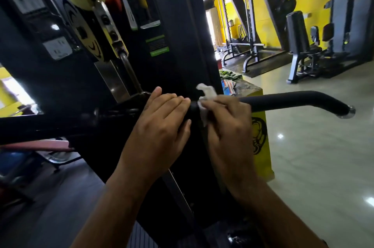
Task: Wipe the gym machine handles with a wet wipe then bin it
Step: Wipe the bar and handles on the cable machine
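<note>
A long black padded handle bar (293, 101) runs across the middle of the view and bends down to a chrome end cap at the right. My left hand (162, 114) grips the bar near its centre, fingers curled over the top. Just to its right, my right hand (226, 120) wraps a white wet wipe (204, 96) around the bar. Part of the wipe sticks up above my fingers and part hangs below the bar.
The dark machine frame (182, 25) with its weight stack and labels stands directly behind the bar. A yellow box (261, 136) with cloths on top sits to the right. Racks and a seated machine (299, 45) stand farther back on the glossy floor by yellow walls.
</note>
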